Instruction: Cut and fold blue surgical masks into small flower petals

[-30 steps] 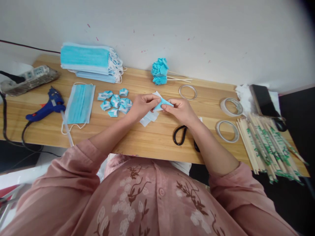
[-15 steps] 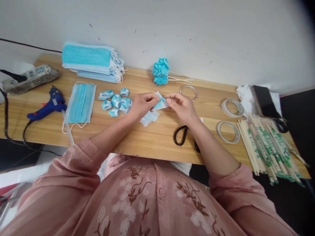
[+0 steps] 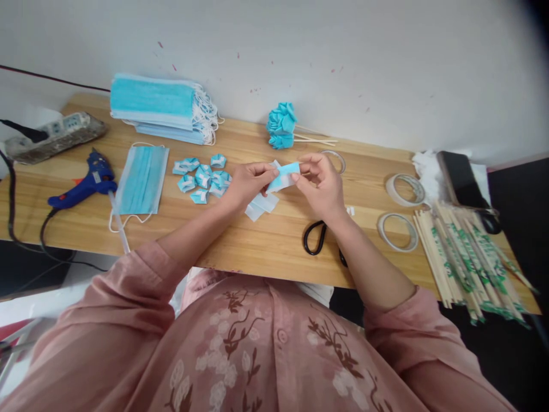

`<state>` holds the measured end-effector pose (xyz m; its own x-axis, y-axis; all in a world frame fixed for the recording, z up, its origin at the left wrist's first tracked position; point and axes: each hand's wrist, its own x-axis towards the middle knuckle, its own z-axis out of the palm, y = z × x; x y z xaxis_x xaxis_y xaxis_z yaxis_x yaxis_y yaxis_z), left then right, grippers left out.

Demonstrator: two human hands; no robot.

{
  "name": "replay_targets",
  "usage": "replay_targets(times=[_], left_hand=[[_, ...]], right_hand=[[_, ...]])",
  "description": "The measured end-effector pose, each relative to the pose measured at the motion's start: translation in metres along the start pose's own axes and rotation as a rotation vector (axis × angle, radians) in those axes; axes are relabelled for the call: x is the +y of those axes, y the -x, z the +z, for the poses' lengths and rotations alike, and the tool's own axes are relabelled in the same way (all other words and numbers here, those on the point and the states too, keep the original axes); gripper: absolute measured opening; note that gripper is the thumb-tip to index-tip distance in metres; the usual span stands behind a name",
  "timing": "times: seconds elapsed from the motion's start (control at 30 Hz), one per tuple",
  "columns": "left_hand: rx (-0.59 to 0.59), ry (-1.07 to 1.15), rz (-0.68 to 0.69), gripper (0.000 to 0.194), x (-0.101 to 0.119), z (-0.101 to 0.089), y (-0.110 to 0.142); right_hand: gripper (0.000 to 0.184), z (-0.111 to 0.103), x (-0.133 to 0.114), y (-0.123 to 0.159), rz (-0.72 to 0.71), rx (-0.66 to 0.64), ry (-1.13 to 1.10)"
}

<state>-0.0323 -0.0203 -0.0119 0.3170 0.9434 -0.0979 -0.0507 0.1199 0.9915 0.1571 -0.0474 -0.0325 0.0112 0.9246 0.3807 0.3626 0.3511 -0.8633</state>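
Observation:
Between my two hands is a small blue and white piece of mask fabric [image 3: 286,175], raised over the table. My left hand [image 3: 252,182] pinches its left end between thumb and fingers. At its right end, the thumb and fingertips of my right hand [image 3: 321,182] grip the edge. More pale fabric pieces [image 3: 258,208] lie on the wood just below. Several folded blue petals [image 3: 202,176] are grouped left of my left hand. Under my right wrist, black scissor handles [image 3: 314,237] show; the rest of the scissors is hidden.
Stacked face masks [image 3: 152,100] and a single mask [image 3: 143,180] lie left, near a blue glue gun [image 3: 88,180] and power strip [image 3: 55,137]. Blue fabric flowers [image 3: 281,125] rest by the wall. Tape rolls [image 3: 398,232], wrapped chopsticks [image 3: 472,260] and a phone [image 3: 463,178] are right.
The fabric piece has turned so that a flat blue strip shows along its top right. My right hand has shifted slightly, its fingers lifted higher. My left hand keeps its pinch.

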Motion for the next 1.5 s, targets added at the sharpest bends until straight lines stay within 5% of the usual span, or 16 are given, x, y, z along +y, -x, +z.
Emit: replay_targets(times=[0.13,0.27,0.37,0.57,0.87,1.5], left_hand=[[-0.007,0.007,0.015,0.021,-0.002,-0.001,0.0],[-0.005,-0.001,0.02,0.02,-0.004,-0.001,-0.001],[0.0,0.0,0.012,0.02,-0.004,-0.001,-0.001],[-0.014,0.027,0.012,0.02,-0.002,0.0,0.0],[-0.015,0.068,-0.008,0.019,-0.002,0.001,0.0],[-0.025,0.049,-0.003,0.021,-0.004,0.0,0.0]], right_hand=[[0.044,-0.001,0.008,-0.002,0.052,0.023,-0.102],[0.015,-0.002,0.011,-0.004,0.07,0.044,-0.125],[0.003,-0.002,0.004,-0.002,-0.032,0.064,-0.002],[0.01,-0.004,-0.008,-0.001,-0.35,0.021,0.253],[0.016,-0.004,0.001,-0.001,-0.423,-0.033,0.287],[0.015,-0.004,-0.003,-0.001,-0.298,-0.13,0.29]])
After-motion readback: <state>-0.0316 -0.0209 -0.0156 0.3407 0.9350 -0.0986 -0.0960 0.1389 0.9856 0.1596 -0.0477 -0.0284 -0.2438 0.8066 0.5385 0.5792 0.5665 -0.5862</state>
